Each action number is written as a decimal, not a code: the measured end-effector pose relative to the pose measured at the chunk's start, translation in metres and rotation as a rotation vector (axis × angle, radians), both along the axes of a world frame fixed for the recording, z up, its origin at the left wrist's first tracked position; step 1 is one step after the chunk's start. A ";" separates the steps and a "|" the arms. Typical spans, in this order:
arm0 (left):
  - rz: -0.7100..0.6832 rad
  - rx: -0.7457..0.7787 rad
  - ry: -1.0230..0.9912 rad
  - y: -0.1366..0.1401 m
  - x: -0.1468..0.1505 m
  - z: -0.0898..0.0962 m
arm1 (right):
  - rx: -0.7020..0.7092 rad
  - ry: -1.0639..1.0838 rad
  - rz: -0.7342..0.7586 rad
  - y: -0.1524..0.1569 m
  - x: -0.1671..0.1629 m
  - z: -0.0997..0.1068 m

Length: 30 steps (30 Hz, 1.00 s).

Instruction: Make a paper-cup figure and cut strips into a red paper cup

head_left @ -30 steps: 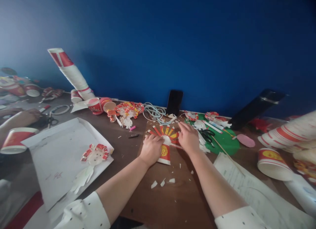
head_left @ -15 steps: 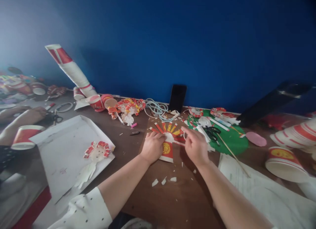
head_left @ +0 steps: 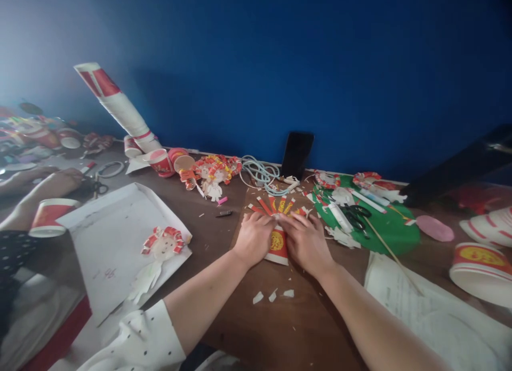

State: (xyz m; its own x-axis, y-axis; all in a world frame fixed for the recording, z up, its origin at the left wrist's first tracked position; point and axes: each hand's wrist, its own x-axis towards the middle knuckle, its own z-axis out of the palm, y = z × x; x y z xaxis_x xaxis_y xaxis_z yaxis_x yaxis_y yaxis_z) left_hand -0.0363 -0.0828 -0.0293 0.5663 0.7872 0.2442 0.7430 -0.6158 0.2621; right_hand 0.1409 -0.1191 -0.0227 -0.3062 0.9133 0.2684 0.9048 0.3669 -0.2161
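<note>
A red paper cup (head_left: 277, 241) with a yellow print lies on the brown table, its side cut into strips (head_left: 282, 204) that fan out at the far end. My left hand (head_left: 256, 236) rests over the fan's left side, fingers bent and closed on the cup, thumb near the centre. Against the right side lies my right hand (head_left: 307, 242), its fingers stretched over the strips and meeting the left hand near the centre. Both hands hide part of the cup. White paper scraps (head_left: 272, 295) lie in front of it.
Black scissors (head_left: 355, 217) and a wooden stick (head_left: 392, 253) lie around a green disc (head_left: 400, 235) on the right. A phone (head_left: 297, 154) leans on the blue wall by a coiled cable (head_left: 260, 171). Left are a white tray (head_left: 116, 237) with a paper figure and a co-worker's hands (head_left: 60, 184).
My right hand has moved left and down from a pointing pose onto the strips. The left hand stays on the cup. The view has shifted slightly.
</note>
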 end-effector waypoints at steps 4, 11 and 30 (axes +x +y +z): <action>0.106 0.088 -0.124 0.009 -0.015 0.006 | -0.009 -0.042 -0.007 0.001 -0.005 -0.001; 0.357 0.203 -0.216 0.021 -0.044 0.014 | -0.002 -0.075 -0.018 0.001 -0.004 -0.004; -0.092 -0.013 0.033 0.006 -0.009 0.000 | 0.036 0.009 -0.028 0.004 0.001 -0.005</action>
State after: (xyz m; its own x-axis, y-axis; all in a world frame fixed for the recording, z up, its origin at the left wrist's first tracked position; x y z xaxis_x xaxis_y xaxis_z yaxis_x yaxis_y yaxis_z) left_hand -0.0458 -0.0771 -0.0292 0.6436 0.7348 0.2142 0.6920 -0.6782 0.2473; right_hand 0.1424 -0.1151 -0.0278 -0.2778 0.9114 0.3035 0.9131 0.3487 -0.2114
